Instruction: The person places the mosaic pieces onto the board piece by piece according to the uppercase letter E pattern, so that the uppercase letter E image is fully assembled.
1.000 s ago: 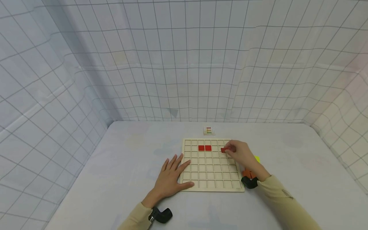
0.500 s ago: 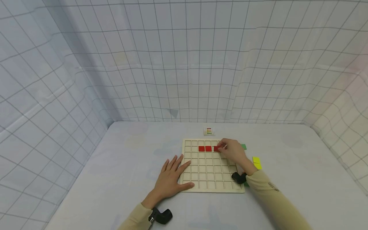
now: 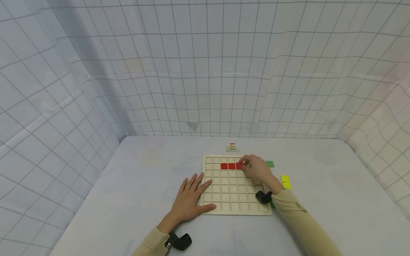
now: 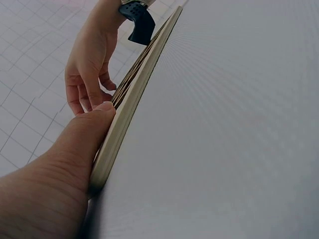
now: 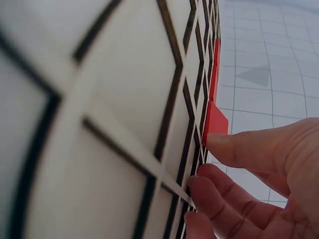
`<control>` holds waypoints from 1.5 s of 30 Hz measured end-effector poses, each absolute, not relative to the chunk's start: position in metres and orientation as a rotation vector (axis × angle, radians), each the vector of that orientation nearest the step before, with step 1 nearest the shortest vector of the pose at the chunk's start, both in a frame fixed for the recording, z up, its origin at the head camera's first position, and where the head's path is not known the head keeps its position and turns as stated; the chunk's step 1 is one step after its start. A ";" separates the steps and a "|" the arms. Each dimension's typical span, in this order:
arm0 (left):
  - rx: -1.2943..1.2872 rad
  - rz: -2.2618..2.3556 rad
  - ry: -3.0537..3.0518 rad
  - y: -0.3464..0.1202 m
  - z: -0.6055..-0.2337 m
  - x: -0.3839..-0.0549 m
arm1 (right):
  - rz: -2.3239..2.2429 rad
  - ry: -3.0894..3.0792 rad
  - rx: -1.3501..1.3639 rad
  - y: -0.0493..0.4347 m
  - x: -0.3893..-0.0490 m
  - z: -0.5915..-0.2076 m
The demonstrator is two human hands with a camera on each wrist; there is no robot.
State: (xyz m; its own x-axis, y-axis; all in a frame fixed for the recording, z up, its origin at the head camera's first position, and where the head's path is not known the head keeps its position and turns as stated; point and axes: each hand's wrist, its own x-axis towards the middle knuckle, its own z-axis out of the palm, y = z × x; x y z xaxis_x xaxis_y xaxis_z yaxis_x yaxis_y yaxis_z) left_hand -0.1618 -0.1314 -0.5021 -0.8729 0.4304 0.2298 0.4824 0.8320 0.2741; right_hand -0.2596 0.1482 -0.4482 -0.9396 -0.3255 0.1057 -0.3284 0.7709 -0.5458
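Pinching red tile w/ R grip; tile tilted, sides along board grid; L grip splayed.

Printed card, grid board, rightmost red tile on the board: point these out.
Printed card (image 3: 232,147): head view, middle of its printed face.
Grid board (image 3: 234,188): head view, a bare cell near its middle.
Rightmost red tile (image 5: 217,121): right wrist view, its uncovered red face.

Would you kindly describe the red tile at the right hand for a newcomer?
On the white table lies a pale gridded board. Near its far edge runs a row of three red tiles. Pick the rightmost tile, the only one the right hand touches.
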 end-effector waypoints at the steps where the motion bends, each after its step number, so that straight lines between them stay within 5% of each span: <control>1: -0.716 -0.490 -2.855 -0.131 -0.502 -0.161 | 0.917 -2.955 0.557 0.149 -0.259 -0.449; 35: -0.759 -0.483 -2.802 -0.129 -0.499 -0.160 | 1.113 -2.853 0.963 0.188 -0.223 -0.455; 45: -0.743 -0.500 -2.811 -0.130 -0.500 -0.161 | 0.993 -2.844 0.681 0.223 -0.205 -0.448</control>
State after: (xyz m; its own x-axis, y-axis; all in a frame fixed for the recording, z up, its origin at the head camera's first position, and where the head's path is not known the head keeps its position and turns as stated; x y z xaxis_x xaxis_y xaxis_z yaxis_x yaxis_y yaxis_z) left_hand -0.1607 -0.1302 -0.4996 -0.8560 0.4432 0.2660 0.5078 0.8173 0.2723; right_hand -0.2047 0.2234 -0.4478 -0.9014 -0.3888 0.1907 -0.4230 0.6962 -0.5801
